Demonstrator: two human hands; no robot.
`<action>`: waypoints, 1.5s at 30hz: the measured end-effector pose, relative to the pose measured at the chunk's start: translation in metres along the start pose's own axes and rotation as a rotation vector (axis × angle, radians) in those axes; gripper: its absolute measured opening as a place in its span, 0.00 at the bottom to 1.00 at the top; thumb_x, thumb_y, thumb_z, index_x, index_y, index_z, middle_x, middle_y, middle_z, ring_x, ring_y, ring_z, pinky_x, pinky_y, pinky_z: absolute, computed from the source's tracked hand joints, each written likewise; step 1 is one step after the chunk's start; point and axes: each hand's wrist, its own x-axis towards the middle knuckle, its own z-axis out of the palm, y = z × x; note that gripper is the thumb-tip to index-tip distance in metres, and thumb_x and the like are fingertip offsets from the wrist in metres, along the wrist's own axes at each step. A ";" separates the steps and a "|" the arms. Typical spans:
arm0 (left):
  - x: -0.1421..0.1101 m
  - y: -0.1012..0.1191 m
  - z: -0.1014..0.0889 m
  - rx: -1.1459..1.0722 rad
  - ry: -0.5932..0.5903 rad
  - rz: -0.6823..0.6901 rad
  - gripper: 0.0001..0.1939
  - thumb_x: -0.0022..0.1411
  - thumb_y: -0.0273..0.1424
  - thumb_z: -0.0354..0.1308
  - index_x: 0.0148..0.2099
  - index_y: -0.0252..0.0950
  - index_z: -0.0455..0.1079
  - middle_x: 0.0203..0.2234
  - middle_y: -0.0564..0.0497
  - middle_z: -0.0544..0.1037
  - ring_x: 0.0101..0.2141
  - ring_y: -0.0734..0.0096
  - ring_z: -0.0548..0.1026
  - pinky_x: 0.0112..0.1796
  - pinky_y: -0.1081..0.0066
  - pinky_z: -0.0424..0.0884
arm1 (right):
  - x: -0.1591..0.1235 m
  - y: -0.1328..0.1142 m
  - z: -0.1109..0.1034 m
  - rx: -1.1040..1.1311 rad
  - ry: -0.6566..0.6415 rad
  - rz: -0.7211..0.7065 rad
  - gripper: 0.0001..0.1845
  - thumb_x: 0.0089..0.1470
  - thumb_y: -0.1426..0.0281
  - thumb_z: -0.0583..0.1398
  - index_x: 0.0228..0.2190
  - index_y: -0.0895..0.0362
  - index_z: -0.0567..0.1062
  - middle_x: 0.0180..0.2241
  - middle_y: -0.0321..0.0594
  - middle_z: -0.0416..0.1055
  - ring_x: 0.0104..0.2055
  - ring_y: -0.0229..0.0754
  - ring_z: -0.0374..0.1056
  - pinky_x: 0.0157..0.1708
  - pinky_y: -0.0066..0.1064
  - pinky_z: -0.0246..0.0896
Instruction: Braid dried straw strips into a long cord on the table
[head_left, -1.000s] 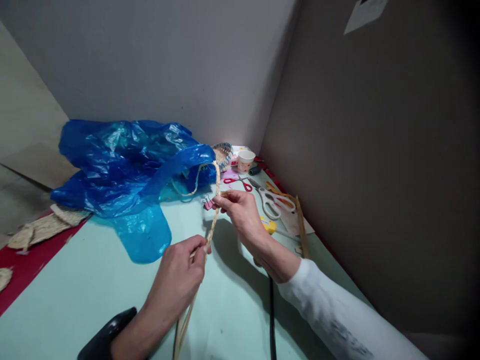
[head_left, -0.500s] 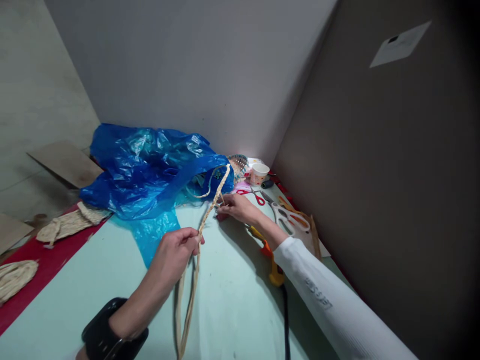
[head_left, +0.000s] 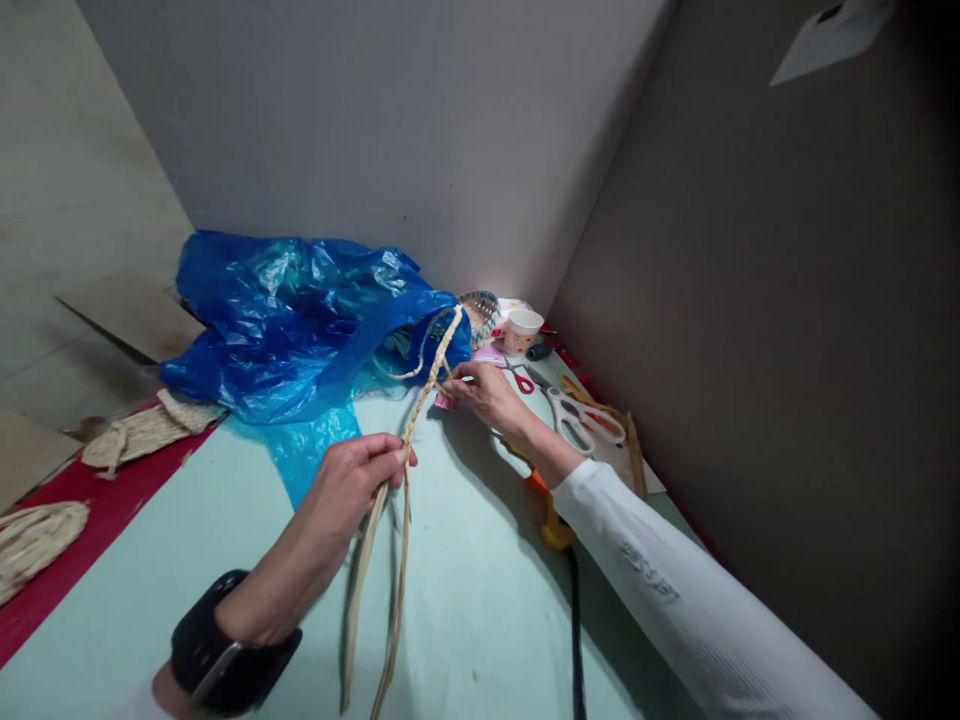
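A pale straw-coloured braid [head_left: 429,385] rises from my left hand [head_left: 352,485] towards the blue bag at the back. My left hand is closed, thumb and fingers pinching the braid near its lower end. Unbraided flat strands [head_left: 399,590] hang from that pinch over the table. My right hand [head_left: 491,397] is closed beside the upper braid, its fingertips pinching a thin strand that stands off the braid. Just under those fingertips lies a pink binder clip [head_left: 445,401], partly hidden.
A crumpled blue plastic bag [head_left: 300,330] covers the back left. Near the right wall are white-handled scissors [head_left: 585,420], red-handled scissors [head_left: 523,382], a paper cup [head_left: 523,330] and a woven basket [head_left: 480,312]. A yellow corded tool [head_left: 555,525] lies under my right forearm. Woven pieces [head_left: 142,435] lie left.
My right hand has left the braid itself and moved to its right side, onto a thin strand. My left hand keeps its pinch. The hanging strands have spread apart, and the view has shifted.
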 end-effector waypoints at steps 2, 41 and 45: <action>0.000 0.000 -0.001 -0.059 -0.024 -0.022 0.09 0.53 0.36 0.58 0.29 0.35 0.70 0.20 0.57 0.66 0.20 0.78 0.58 0.22 0.75 0.50 | -0.006 0.000 -0.003 0.016 -0.022 0.004 0.07 0.51 0.73 0.58 0.24 0.60 0.75 0.24 0.38 0.71 0.28 0.37 0.62 0.30 0.27 0.51; 0.003 -0.005 0.008 0.307 -0.163 0.133 0.15 0.55 0.37 0.54 0.21 0.37 0.62 0.16 0.58 0.64 0.21 0.75 0.59 0.25 0.72 0.53 | -0.062 -0.012 -0.013 0.884 -0.194 0.073 0.12 0.44 0.70 0.68 0.33 0.61 0.77 0.32 0.44 0.78 0.34 0.43 0.73 0.43 0.38 0.64; 0.005 -0.009 0.006 0.346 -0.184 0.123 0.14 0.56 0.37 0.53 0.22 0.37 0.62 0.16 0.58 0.64 0.21 0.74 0.59 0.25 0.72 0.53 | -0.062 -0.012 -0.013 0.890 -0.168 0.089 0.13 0.43 0.70 0.68 0.34 0.62 0.77 0.32 0.45 0.78 0.34 0.43 0.73 0.43 0.38 0.65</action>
